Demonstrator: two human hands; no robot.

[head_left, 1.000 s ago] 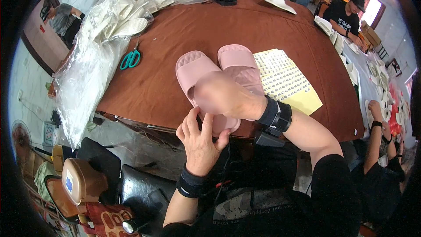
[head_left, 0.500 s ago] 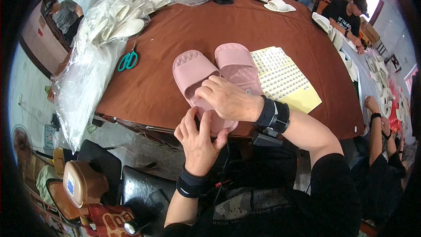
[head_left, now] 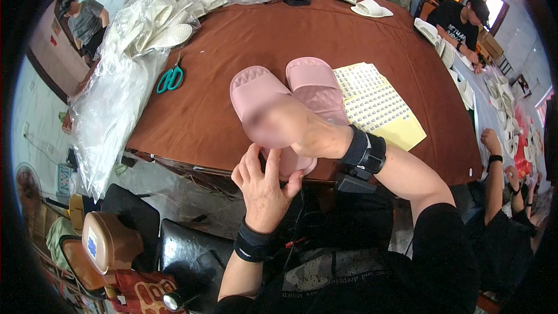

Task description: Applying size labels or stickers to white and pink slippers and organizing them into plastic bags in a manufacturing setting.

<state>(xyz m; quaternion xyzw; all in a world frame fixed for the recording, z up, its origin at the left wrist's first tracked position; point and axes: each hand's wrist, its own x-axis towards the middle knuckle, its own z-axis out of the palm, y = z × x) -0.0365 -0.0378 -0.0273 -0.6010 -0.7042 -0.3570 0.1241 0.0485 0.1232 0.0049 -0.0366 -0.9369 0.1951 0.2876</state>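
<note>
Left hand point(head_left: 258, 183): rising from the lower edge on a steep forearm, back turned up, fingers bent and reaching away from the body, thumb spread to the right.
Left grip: set around the heel of the left pink slide point(head_left: 259, 88), fingertips along its left side, thumb by the heel's end; cannot tell how firmly closed.
Right hand point(head_left: 295, 128): stretched leftward over the same slide, on a forearm slanting up from the lower right, elbow bent.
Right grip: blurred at the fingers; cannot tell whether pinching something or loose.
Wristbands point(head_left: 253, 243): black, one on each wrist.
Pair: lying side by side on the brown tablecloth point(head_left: 221, 40), toes away; left one partly covered, right pink slide point(head_left: 315, 80) mostly visible.
Sticker sheets point(head_left: 383, 107): just right of the pair.
Teal-handled scissors point(head_left: 170, 78): well left of the pair.
Clear plastic bag point(head_left: 119, 104): filled with white slides, farther left.
</note>
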